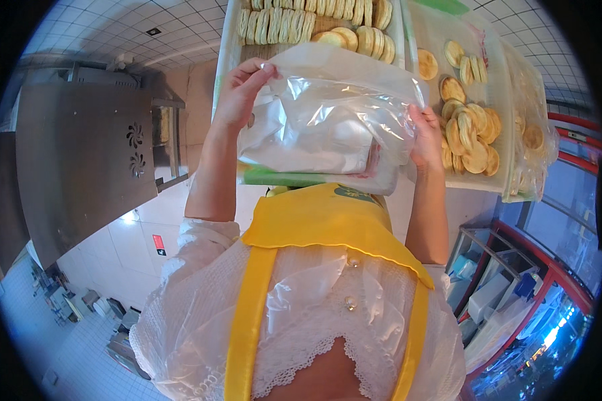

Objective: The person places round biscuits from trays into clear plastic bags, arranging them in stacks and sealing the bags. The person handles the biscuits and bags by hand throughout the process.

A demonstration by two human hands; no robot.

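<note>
A clear plastic bag (pixel 331 95) is spread between my two hands, above a plastic tray. My left hand (pixel 243 92) pinches its upper left corner between thumb and fingers. At its right edge my right hand (pixel 425 133) grips the film. Beneath and behind the bag, the tray (pixel 218 65) holds rows of pale flatbreads (pixel 276 27) standing on edge, with browner round ones (pixel 376 42) beside them. More clear plastic (pixel 306 145) lies under the held bag, near the tray's front edge. Whether the bag's mouth is apart cannot be told.
To the right, a second tray (pixel 506 170) holds a pile of browned round flatbreads (pixel 474 125). Beyond it, clear plastic covers more flatbreads (pixel 533 136). A metal cabinet (pixel 85 150) stands at left. A red-framed glass case (pixel 527 250) and a rack are at lower right.
</note>
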